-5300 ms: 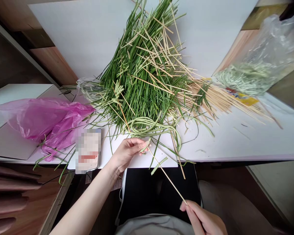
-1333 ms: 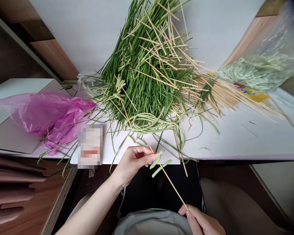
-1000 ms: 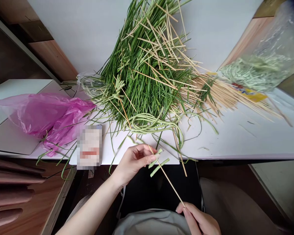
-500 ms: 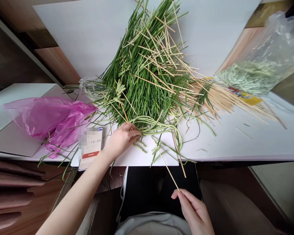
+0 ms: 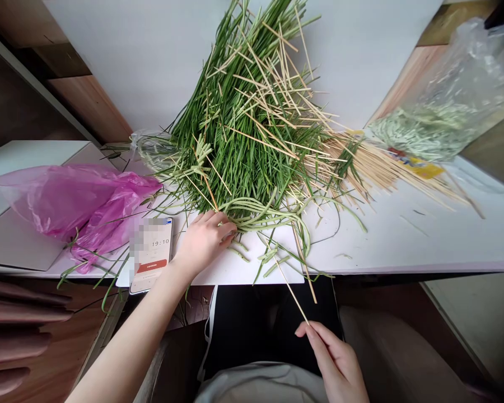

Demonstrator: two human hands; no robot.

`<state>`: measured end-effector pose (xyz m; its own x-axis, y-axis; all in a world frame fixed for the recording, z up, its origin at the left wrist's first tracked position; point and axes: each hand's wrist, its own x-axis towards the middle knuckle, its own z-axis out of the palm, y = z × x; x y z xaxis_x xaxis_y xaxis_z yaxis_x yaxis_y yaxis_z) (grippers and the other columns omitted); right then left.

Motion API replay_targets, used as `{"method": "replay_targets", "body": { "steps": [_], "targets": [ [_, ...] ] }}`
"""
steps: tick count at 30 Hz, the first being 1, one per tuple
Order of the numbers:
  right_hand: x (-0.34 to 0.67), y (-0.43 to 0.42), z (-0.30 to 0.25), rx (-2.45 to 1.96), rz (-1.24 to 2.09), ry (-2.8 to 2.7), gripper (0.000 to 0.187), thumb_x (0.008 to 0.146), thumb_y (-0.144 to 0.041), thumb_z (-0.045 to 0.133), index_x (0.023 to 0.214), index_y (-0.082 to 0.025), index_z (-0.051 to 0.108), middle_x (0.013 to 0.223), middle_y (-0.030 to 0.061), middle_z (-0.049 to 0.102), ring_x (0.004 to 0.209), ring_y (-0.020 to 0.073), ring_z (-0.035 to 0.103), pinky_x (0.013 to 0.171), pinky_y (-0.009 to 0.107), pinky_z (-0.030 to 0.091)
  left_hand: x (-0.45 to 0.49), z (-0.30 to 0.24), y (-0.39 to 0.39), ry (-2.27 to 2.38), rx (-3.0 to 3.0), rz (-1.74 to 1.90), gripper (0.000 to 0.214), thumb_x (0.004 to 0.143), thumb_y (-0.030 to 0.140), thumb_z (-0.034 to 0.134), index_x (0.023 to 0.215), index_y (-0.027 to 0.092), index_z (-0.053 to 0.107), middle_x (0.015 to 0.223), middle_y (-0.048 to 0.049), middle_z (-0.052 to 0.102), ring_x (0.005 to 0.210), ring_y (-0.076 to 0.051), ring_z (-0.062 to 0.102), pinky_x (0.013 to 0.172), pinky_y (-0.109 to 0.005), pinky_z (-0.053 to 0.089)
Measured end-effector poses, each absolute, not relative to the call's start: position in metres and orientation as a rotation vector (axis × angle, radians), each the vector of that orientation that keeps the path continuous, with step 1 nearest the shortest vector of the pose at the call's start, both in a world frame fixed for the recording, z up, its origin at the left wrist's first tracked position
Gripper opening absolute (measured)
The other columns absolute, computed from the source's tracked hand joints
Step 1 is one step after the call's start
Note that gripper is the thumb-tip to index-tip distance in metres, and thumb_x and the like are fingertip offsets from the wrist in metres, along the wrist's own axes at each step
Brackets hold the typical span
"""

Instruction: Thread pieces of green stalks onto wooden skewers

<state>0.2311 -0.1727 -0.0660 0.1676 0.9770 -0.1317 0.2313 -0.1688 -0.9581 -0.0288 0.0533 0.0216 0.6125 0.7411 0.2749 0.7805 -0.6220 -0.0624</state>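
Left hand (image 5: 204, 238) has left the skewer (image 5: 292, 294) for the chive pile (image 5: 243, 140). Its fingers are half-curled on the pale stems (image 5: 256, 215), but the grip is unclear. Right hand (image 5: 334, 358) pinches the skewer's low end. The threaded green pieces (image 5: 271, 258) now lie unheld at the table (image 5: 403, 235) edge.

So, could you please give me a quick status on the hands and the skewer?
Left grip on stalks, fingers curled. Right grip pinching skewer, green bits near its tip. Loose skewers strewn over the pile.
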Motion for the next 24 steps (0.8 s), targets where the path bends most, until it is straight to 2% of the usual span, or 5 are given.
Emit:
{"method": "replay_targets", "body": {
  "steps": [7,12,17,20,24],
  "targets": [
    [0.2301,-0.1702,-0.0644,-1.592,0.989,-1.261,0.043,0.105,-0.051,0.054,0.087,-0.020,0.078,0.087,0.0070,0.080,0.070,0.0214,0.076,0.048,0.018,0.052,-0.0340,0.0168,0.0527,-1.270,-2.663,-0.379,0.013,0.093,0.020,0.070,0.096,0.026,0.082,0.101,-0.0090,0.080,0.092,-0.030,0.067,0.078,-0.042,0.047],
    [0.2323,-0.1710,-0.0642,-1.634,0.929,-1.315,0.043,0.106,-0.049,0.052,0.089,-0.020,0.079,0.081,0.0058,0.080,0.060,0.0177,0.072,0.048,0.018,0.051,-0.0297,0.0167,0.0521,-1.325,-2.640,-0.351,0.014,0.095,0.019,0.066,0.099,0.022,0.079,0.099,-0.0107,0.080,0.093,-0.031,0.067,0.079,-0.042,0.048],
    [0.2362,-0.1723,-0.0635,-1.622,0.869,-1.392,0.041,0.108,-0.046,0.050,0.092,-0.020,0.078,0.080,0.0045,0.080,0.053,0.0151,0.069,0.049,0.017,0.051,-0.0273,0.0201,0.0533,-1.388,-2.684,-0.373,0.008,0.086,0.015,0.070,0.090,0.021,0.074,0.088,-0.0090,0.078,0.088,-0.030,0.068,0.079,-0.041,0.049],
    [0.2368,-0.1717,-0.0613,-1.600,0.829,-1.426,0.037,0.108,-0.042,0.051,0.092,-0.021,0.077,0.076,0.0024,0.078,0.056,0.0146,0.070,0.056,0.016,0.054,-0.0294,0.0204,0.0538,-1.532,-2.735,-0.555,0.009,0.085,0.014,0.070,0.089,0.021,0.073,0.081,-0.0057,0.075,0.079,-0.025,0.066,0.076,-0.037,0.049],
    [0.2374,-0.1724,-0.0581,-1.546,0.791,-1.466,0.032,0.109,-0.036,0.052,0.093,-0.023,0.076,0.074,-0.0002,0.076,0.055,0.0124,0.069,0.062,0.014,0.055,-0.0302,0.0237,0.0488,-1.774,-2.939,-0.997,0.019,0.087,0.024,0.074,0.105,0.022,0.075,0.086,-0.0029,0.077,0.074,-0.019,0.066,0.071,-0.030,0.049]
  ]
}}
